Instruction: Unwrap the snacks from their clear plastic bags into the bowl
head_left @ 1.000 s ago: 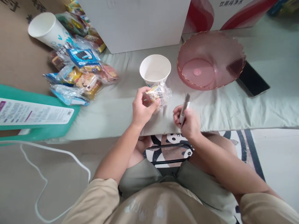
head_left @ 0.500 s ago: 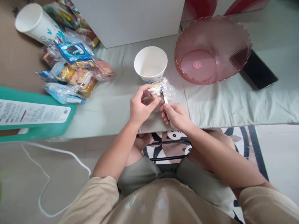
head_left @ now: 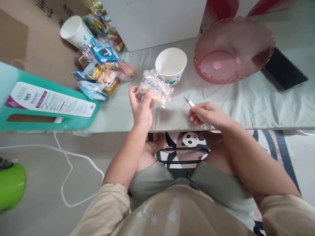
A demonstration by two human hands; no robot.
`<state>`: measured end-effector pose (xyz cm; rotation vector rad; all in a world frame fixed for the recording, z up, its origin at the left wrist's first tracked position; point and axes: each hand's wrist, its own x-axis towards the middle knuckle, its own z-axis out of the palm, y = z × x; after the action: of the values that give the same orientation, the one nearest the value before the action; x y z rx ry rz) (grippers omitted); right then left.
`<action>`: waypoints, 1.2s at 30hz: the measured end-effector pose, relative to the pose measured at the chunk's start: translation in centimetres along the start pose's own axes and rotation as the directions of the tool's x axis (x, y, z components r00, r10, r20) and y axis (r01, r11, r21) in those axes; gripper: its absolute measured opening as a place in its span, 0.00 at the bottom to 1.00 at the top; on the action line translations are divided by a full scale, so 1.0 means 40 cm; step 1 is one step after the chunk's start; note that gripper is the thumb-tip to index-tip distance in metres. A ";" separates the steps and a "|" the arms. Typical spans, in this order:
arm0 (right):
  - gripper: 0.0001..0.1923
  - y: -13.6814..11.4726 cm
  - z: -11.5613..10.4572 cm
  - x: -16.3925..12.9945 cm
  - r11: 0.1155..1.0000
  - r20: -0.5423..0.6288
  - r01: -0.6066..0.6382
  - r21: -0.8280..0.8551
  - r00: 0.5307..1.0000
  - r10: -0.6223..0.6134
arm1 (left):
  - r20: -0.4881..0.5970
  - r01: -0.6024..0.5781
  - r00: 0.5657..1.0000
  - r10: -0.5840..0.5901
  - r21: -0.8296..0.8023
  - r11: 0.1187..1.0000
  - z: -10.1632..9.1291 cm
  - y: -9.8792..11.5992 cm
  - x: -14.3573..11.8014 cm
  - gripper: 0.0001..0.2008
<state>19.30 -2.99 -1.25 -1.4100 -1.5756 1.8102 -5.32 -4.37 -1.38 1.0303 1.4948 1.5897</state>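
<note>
My left hand (head_left: 142, 106) pinches a clear-wrapped snack packet (head_left: 157, 90) over the cloth, just left of and in front of a white paper cup (head_left: 171, 62). What is inside the crinkled wrapper cannot be made out clearly. To the right, my right hand (head_left: 206, 114) is closed around a slim craft knife (head_left: 192, 103), its thin dark blade pointing up and left, apart from the packet. A pink ribbed bowl (head_left: 221, 67) with a gold scalloped rim stands beyond my right hand.
Several wrapped snacks (head_left: 105, 77) are heaped at the left beside a tipped paper cup (head_left: 73, 29). A green jug (head_left: 59, 123) lies nearer me. A dark phone (head_left: 285, 70) rests by the bowl. A white box (head_left: 157, 23) stands behind; a white cable (head_left: 73, 157) hangs below.
My hands have moved apart. The left has shifted the packet leftward and turned it; the knife blade has come away from the wrapper to the right. The camera view has swung left.
</note>
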 end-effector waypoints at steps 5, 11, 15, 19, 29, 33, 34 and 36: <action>0.11 0.036 -0.101 -0.022 0.803 -0.270 0.159 -0.575 0.889 -0.369 | 0.086 0.154 0.984 -0.154 0.005 0.988 0.051 -0.037 -0.050 0.22; 0.14 0.115 -0.187 -0.009 0.689 -0.430 0.066 -0.722 0.737 -0.521 | 0.233 0.095 0.959 -0.163 0.278 0.956 0.108 -0.072 -0.074 0.20; 0.14 0.105 -0.193 -0.015 0.663 -0.531 -0.001 -0.749 0.601 -0.598 | 0.194 -0.200 0.974 0.117 0.489 0.849 0.088 -0.067 -0.044 0.13; 0.21 0.050 -0.124 -0.043 0.732 -0.483 0.168 -0.661 0.651 -0.586 | 0.328 -0.363 0.918 0.222 0.471 0.804 0.074 -0.057 -0.013 0.24; 0.13 0.014 -0.062 -0.019 0.818 -0.428 0.227 -0.529 0.760 -0.488 | 0.263 -0.170 0.961 0.081 0.337 0.926 0.070 -0.061 0.039 0.02; 0.14 0.033 -0.073 -0.017 0.814 -0.463 0.168 -0.556 0.750 -0.471 | 0.311 -0.281 0.933 0.179 0.326 0.903 0.045 -0.045 0.040 0.09; 0.17 0.037 -0.072 -0.017 0.806 -0.458 0.171 -0.566 0.748 -0.480 | 0.364 -0.312 0.913 0.183 0.335 0.889 0.045 -0.041 0.035 0.14; 0.20 0.042 -0.068 -0.014 0.783 -0.442 0.185 -0.594 0.739 -0.509 | 0.420 -0.325 0.894 0.158 0.363 0.873 0.049 -0.036 0.027 0.17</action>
<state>22.38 -2.50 -2.17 -1.5235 -1.8664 0.6233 -4.05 -2.47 -2.70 1.7328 1.5078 1.1417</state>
